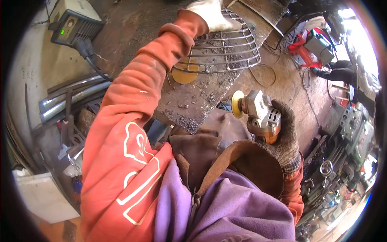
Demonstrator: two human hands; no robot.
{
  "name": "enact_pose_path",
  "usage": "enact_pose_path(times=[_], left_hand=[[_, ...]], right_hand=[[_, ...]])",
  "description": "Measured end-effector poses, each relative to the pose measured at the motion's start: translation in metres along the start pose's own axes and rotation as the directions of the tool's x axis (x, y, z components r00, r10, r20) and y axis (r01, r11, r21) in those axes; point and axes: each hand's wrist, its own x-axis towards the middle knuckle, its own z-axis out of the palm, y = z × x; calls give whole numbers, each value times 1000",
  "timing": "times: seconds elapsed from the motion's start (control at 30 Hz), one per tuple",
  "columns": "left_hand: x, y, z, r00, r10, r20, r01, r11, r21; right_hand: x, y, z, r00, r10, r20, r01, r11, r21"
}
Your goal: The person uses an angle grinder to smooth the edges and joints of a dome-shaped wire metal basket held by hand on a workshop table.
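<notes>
A curved metal wire cage (234, 50) sits on the dark steel work table (171, 107) in front of me. My left hand (211, 15), in a white glove, grips the cage at its far upper part; the picture's top edge cuts off some of the fingers. Lower down on the right, my right hand (285, 135), in a grey-brown knitted glove, is wrapped around an angle grinder (261, 113). The grinder's yellow disc (238, 104) points left and stands apart from the cage. Under the cage's near rim lies a round yellow disc (185, 72).
Dark grit (186, 122) is strewn over the table's near corner. A power unit (76, 26) with a thick cable stands at upper left, above metal pipes (74, 99). Loose cables (306, 78) cross the floor near a red stand (303, 51). Cluttered machine parts (328, 169) line the right side.
</notes>
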Motion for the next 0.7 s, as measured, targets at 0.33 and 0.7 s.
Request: enact_pose_path(times=[0.33, 0.7], left_hand=[[-37, 24, 27, 893, 235, -384, -155, 961, 228], [-45, 28, 21, 893, 262, -365, -225, 964, 140]], right_hand=[[10, -11, 23, 984, -119, 132, 133, 986, -96], [41, -5, 56, 965, -180, 192, 208, 969, -135]])
